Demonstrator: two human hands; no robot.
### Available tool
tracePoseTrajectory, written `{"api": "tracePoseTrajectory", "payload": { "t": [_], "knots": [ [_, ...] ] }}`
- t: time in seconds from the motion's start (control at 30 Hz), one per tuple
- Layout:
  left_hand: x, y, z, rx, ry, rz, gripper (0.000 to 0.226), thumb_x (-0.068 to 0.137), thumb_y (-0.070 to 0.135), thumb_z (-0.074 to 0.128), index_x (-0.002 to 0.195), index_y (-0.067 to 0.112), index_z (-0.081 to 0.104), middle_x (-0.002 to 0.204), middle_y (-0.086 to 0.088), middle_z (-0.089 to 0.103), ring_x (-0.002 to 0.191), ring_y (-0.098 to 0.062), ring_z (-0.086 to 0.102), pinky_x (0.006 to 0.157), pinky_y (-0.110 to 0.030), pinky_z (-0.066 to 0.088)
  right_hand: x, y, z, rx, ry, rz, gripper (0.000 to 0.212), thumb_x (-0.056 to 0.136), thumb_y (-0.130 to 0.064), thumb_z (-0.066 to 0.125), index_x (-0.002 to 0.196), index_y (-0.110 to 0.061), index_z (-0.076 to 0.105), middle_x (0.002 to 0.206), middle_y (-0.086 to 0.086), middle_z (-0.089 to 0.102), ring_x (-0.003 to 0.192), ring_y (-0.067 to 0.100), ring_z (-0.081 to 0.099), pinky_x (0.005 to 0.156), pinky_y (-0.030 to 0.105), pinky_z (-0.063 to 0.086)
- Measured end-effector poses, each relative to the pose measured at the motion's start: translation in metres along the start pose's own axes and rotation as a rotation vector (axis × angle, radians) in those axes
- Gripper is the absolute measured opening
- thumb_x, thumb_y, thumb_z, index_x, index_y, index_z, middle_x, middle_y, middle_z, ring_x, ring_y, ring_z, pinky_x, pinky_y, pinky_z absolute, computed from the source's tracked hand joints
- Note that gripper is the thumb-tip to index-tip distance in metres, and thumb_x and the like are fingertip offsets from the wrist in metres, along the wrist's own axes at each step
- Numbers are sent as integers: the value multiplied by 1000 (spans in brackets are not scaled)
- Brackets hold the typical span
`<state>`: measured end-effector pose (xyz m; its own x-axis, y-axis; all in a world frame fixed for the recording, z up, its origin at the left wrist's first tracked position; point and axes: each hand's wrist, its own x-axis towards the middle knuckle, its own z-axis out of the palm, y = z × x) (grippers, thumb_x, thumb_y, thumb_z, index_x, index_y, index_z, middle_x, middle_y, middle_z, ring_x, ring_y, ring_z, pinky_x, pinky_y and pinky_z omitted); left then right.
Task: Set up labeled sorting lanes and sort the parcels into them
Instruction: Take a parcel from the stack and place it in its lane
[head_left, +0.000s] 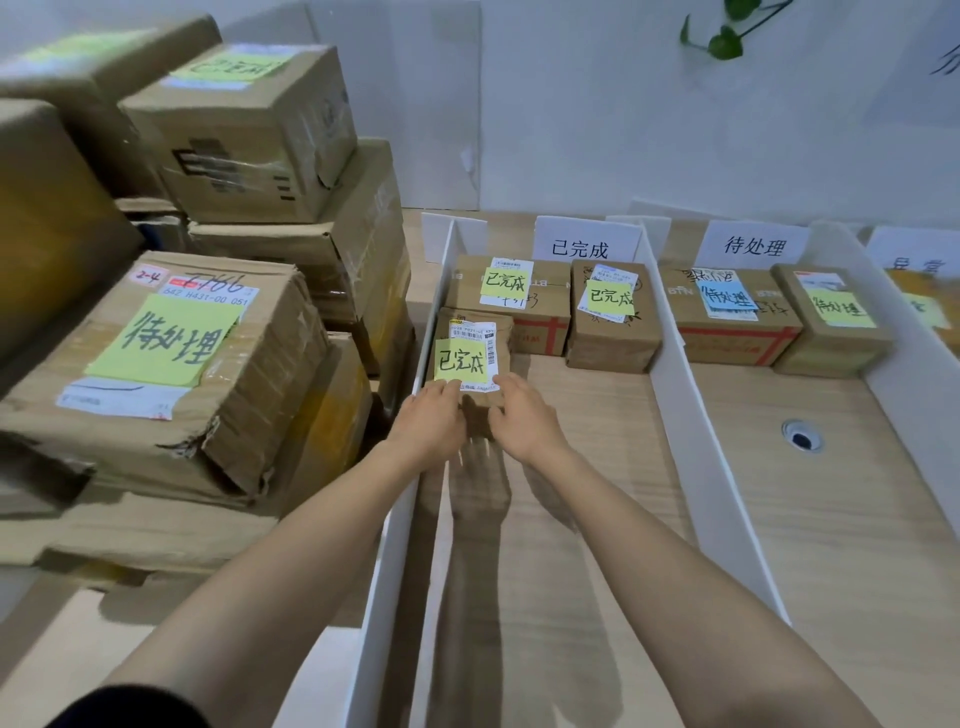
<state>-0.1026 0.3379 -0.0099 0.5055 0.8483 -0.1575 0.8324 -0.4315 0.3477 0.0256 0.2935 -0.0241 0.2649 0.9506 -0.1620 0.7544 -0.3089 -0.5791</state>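
A small brown parcel (470, 332) with a yellow note reading 已完成 lies in the left lane, against its left white divider (415, 415). My left hand (428, 423) and my right hand (522, 421) both grip its near end. Behind it stand two more parcels (514, 306) (610, 317) with the same yellow note, below the lane sign 已完成 (582, 248). The middle lane, signed 待处理 (753, 247), holds a parcel with a blue note (732, 312) and one with a yellow note (831, 322).
A stack of larger cardboard boxes (171, 364) fills the left side, the front one marked 待处理 on a green note, another (244, 130) on top. White dividers (717, 467) split the wooden table. A cable hole (802, 436) sits in the middle lane. A third lane (919, 291) shows at far right.
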Motion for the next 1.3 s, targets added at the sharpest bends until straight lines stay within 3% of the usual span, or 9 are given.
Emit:
{"api": "tracePoseTrajectory", "payload": {
  "t": [0.1, 0.2, 0.4, 0.53, 0.63, 0.8, 0.93, 1.13, 1.3],
  "knots": [
    [-9, 4, -20, -124, 44, -36, 41, 98, 24, 42, 138, 15, 40, 139, -5, 46, 121, -24, 49, 98, -43, 47, -4, -9, -14, 221, 113, 41, 42, 95, -16, 45, 136, -13, 48, 138, 5, 49, 123, 26, 49, 98, 40, 43],
    [-21, 9, -40, -209, 120, -42, 35, 97, 30, 43, 131, 19, 45, 133, -3, 52, 113, -20, 56, 90, -42, 53, -17, -18, -35, 344, 188, 72, 34, 96, -17, 45, 129, -12, 52, 133, 6, 53, 117, 22, 52, 89, 29, 40],
    [-59, 26, -83, -244, 237, -4, 35, 98, 23, 41, 129, 9, 49, 127, -10, 54, 110, -21, 54, 88, -35, 50, -58, -42, -73, 482, 303, 54, 29, 97, -15, 45, 124, -11, 56, 124, 2, 58, 103, 13, 51, 85, 24, 36],
    [-87, 37, -108, -291, 307, 63, 34, 99, 17, 38, 130, 7, 48, 132, -10, 52, 117, -23, 50, 91, -30, 40, -84, -61, -88, 535, 352, 36, 34, 96, -16, 44, 128, -12, 55, 126, 2, 57, 111, 17, 53, 90, 28, 40],
    [-110, 39, -128, -312, 329, 124, 37, 98, 16, 36, 132, 6, 46, 134, -10, 50, 122, -24, 48, 92, -29, 37, -104, -81, -96, 533, 390, 28, 34, 95, -18, 45, 126, -15, 57, 128, 1, 57, 106, 16, 54, 88, 30, 42],
    [-141, 21, -164, -343, 384, 172, 40, 98, 20, 37, 134, 7, 47, 136, -11, 51, 125, -25, 47, 103, -37, 39, -130, -119, -106, 557, 446, -17, 27, 96, -20, 44, 119, -15, 59, 116, -2, 58, 87, 13, 52, 67, 26, 40],
    [-161, -10, -193, -338, 446, 177, 35, 96, 18, 38, 126, 7, 53, 130, -9, 54, 117, -25, 50, 95, -35, 40, -142, -152, -103, 548, 482, -49, 27, 96, -19, 45, 119, -15, 60, 119, -4, 58, 104, 13, 52, 88, 28, 42],
    [-184, -66, -215, -314, 486, 114, 38, 100, 20, 36, 135, 10, 46, 139, -8, 47, 129, -23, 42, 104, -33, 35, -142, -203, -73, 534, 440, -78, 28, 97, -17, 44, 119, -12, 60, 112, -3, 57, 98, 11, 50, 80, 23, 35],
    [-186, -101, -224, -328, 493, 70, 38, 100, 20, 37, 136, 11, 46, 139, -9, 48, 124, -23, 48, 95, -32, 42, -137, -237, -43, 537, 388, -99, 26, 98, -16, 44, 117, -10, 60, 115, 1, 58, 99, 13, 51, 81, 24, 36]
  ]
}}
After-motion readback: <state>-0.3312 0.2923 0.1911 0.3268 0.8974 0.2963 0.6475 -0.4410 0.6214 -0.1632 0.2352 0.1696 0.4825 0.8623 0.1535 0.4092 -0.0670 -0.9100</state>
